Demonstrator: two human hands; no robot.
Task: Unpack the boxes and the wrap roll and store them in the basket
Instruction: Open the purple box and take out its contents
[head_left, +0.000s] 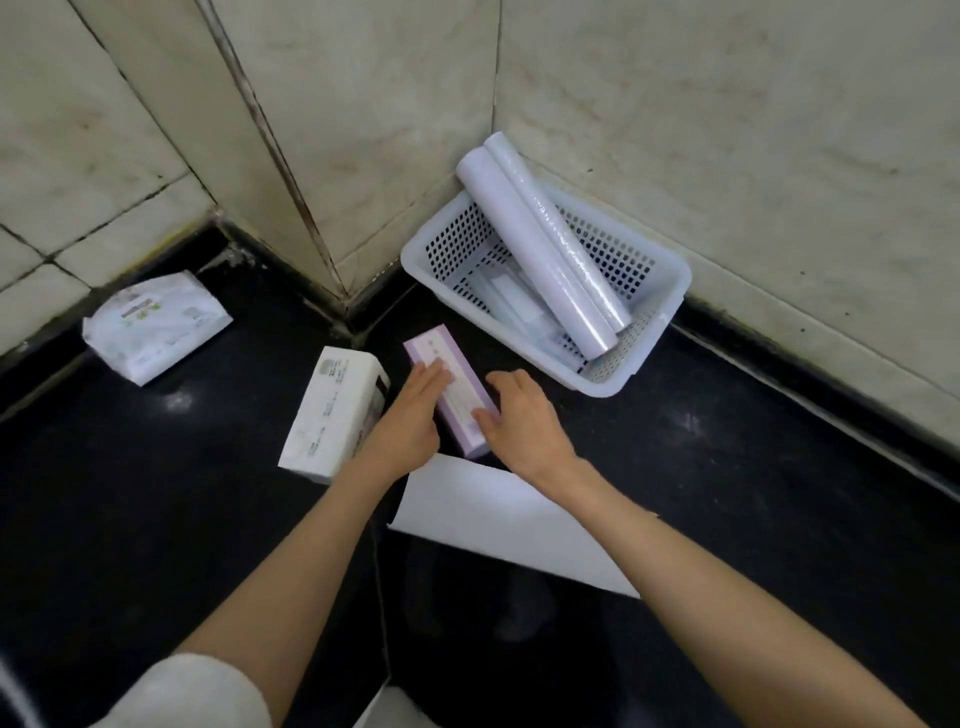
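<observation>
A long lilac box (448, 387) lies on the black counter between my hands. My left hand (415, 410) rests flat along its left side with fingers on its top. On the box's right side sits my right hand (519, 415), fingers spread and touching its near end. Beyond them stands a white perforated basket (660, 312) in the corner. Two wrap rolls (545, 244) lean in it, their far ends poking over its back rim. A flat clear-wrapped pack (511, 296) lies on the basket's floor.
A white tissue box (332, 410) lies just left of my left hand. A soft white packet (156, 325) sits at the far left by the wall. A white sheet (498, 514) lies under my right forearm. Tiled walls close the corner.
</observation>
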